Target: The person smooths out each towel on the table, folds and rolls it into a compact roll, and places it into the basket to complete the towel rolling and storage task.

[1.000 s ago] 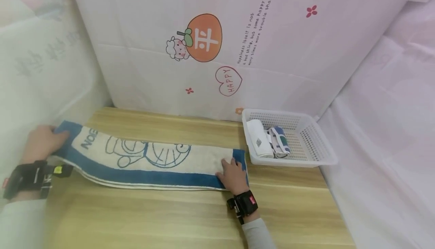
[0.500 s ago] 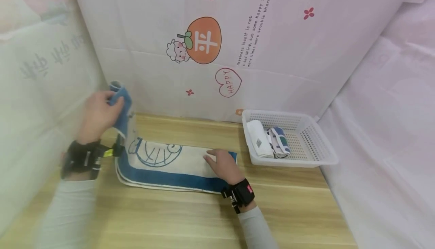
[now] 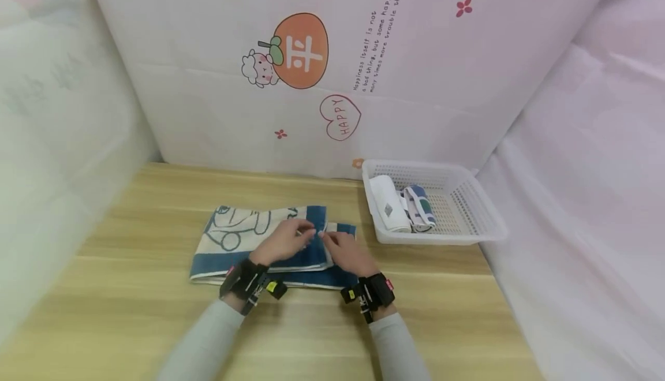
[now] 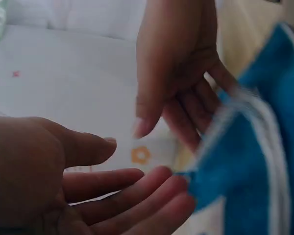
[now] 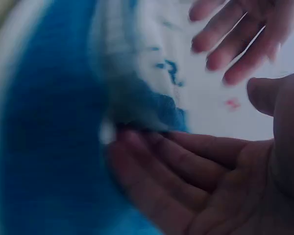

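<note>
A white towel (image 3: 236, 234) with a blue border and blue cartoon lines lies folded over on the table, its upper layer ending short of the blue right end beneath. My left hand (image 3: 283, 241) is over the blue edge of the upper layer. In the left wrist view this hand's fingers (image 4: 137, 196) are extended, thumb apart, tips at the blue cloth. Close by on the right, my right hand (image 3: 352, 253) is at the towel's right end. The right wrist view shows its fingers (image 5: 171, 166) loosely extended against the blue cloth, with the thumb off it.
A white plastic basket (image 3: 441, 238) stands at the back right, holding a rolled white towel (image 3: 389, 205) and a rolled blue, green and white cloth (image 3: 419, 208). Printed cloth walls (image 3: 223, 115) border the wooden table (image 3: 130, 265) behind and at both sides.
My left hand has carried the towel's left end up and over to the right, folding it onto the other part. My right hand has stayed near the right end.
</note>
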A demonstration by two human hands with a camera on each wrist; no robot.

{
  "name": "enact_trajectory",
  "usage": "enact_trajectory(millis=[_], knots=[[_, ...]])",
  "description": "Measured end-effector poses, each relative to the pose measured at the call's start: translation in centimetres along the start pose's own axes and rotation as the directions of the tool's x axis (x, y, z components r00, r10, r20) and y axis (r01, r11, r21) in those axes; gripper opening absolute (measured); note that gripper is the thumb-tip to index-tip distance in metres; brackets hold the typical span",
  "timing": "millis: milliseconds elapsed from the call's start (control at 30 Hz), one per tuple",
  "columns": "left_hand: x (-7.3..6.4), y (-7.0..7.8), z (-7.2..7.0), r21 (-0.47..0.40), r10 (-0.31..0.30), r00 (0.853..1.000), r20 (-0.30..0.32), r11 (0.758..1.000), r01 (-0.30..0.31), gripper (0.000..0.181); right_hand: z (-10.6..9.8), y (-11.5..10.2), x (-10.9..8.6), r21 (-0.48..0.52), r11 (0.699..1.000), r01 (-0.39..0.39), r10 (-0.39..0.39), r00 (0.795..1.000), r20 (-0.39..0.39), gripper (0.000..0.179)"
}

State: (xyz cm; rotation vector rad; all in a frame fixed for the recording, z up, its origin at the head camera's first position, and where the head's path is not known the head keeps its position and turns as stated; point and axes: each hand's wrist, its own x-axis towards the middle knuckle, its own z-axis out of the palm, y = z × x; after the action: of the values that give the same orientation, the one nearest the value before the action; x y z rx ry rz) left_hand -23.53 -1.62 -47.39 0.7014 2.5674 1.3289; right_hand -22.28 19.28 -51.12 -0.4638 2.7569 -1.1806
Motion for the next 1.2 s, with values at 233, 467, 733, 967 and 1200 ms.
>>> enact_trajectory(millis=[233, 467, 733, 967, 1200], knots=[[-2.1, -3.6, -2.3, 0.105, -0.026, 0.997, -0.067, 0.994, 0.033, 0.033, 1.5, 1.5, 1.1, -0.006, 0.997, -0.075, 0.074, 0.995, -0.071, 0.043], [-4.4, -6.6, -7.4, 0.168, -0.076, 0.978, -0.196, 0.98, 0.11, 0.033, 1.7, 1.8, 1.7, -0.116, 0.991, -0.068, 0.05, 0.987, -0.151, 0.035], [-3.3, -11.0, -8.7, 0.373, -0.076, 0.99, -0.117, 0.921, 0.114, 0.034, -2.3, -2.6, -2.7, 0.028, 1.0, -0.006, 0.013, 0.965, -0.264, 0.017], [-3.6, -11.9, -8.2, 0.45, -0.064, 0.994, -0.088, 0.888, 0.097, 0.033, -0.8, 0.2, -4.9, 0.011, 0.978, -0.21, 0.208, 0.959, -0.195, 0.027], [-2.3, -11.2, -7.8, 0.468, -0.032, 0.998, -0.062, 0.882, 0.057, 0.041, -0.8, 1.2, -4.7, 0.084, 0.97, -0.226, 0.239, 0.95, -0.2, 0.016]])
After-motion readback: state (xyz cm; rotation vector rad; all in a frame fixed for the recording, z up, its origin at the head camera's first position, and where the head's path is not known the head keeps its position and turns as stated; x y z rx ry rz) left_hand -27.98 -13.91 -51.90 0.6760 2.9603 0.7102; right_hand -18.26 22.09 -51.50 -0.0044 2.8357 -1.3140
